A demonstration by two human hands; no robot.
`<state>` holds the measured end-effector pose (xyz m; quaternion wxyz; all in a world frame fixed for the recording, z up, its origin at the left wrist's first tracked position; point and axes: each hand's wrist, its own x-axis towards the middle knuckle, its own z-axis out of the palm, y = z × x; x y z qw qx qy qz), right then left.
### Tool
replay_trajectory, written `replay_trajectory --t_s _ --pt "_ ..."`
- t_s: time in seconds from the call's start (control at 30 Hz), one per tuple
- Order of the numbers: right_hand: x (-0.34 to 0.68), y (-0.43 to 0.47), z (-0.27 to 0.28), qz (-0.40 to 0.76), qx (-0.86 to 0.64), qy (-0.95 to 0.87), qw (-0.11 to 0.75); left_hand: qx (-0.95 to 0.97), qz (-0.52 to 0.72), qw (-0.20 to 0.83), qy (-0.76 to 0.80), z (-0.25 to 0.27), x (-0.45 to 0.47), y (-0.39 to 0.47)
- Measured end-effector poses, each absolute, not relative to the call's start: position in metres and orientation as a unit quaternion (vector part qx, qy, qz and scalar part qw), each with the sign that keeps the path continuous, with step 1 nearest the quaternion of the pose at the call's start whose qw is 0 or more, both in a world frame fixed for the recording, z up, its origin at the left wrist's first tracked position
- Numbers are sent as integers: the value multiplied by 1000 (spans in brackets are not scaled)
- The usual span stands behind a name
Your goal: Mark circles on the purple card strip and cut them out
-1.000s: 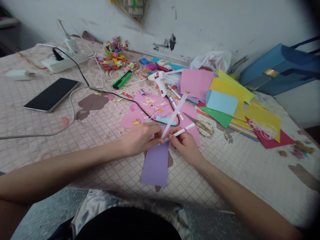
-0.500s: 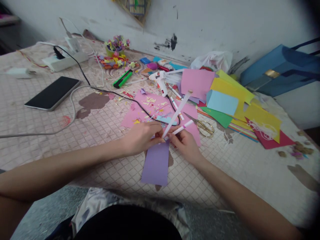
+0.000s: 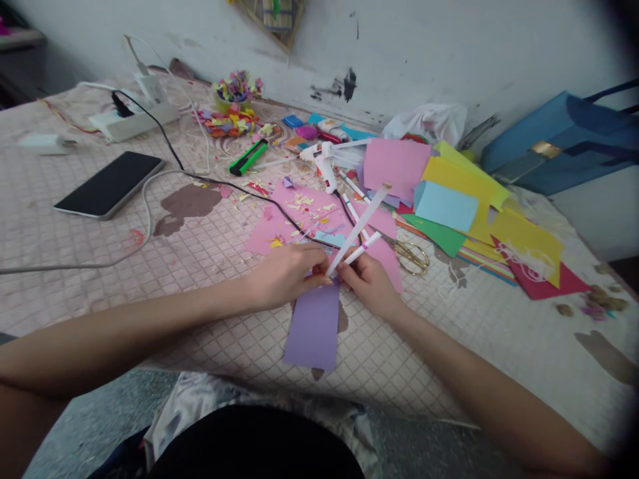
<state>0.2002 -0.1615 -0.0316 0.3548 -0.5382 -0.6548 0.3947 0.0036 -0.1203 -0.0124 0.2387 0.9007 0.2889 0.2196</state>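
Note:
In the head view my left hand (image 3: 294, 269) is closed in a pinch at the low end of a long whitish strip (image 3: 360, 226), which slants up to the right and has a brownish tip. My right hand (image 3: 373, 283) is closed around a thin white stick (image 3: 364, 248) with a pink band, its far end sticking out past the fingers. The two hands nearly meet, and their fingertips hide where strip and stick come together. Just under them, a purple paper rectangle (image 3: 313, 326) lies on the table, its top edge hidden by the fingers.
Beyond my hands are a pink sheet (image 3: 284, 216) with paper scraps, a white glue gun (image 3: 323, 166) with its black cord, and gold-handled scissors (image 3: 412, 256). A green cutter (image 3: 248, 158) and a phone (image 3: 110, 185) lie left; coloured papers (image 3: 444, 206) lie right.
The white stick in my right hand has shifted slightly and tilts a little more upward. My left hand keeps its pinch on the strip. The whole view has moved slightly.

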Motion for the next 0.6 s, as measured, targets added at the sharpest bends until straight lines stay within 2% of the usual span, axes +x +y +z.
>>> replay_trajectory --t_s 0.6 --pt "205 -145 -34 395 -499 -701 323 899 223 247 286 -11 3 -121"
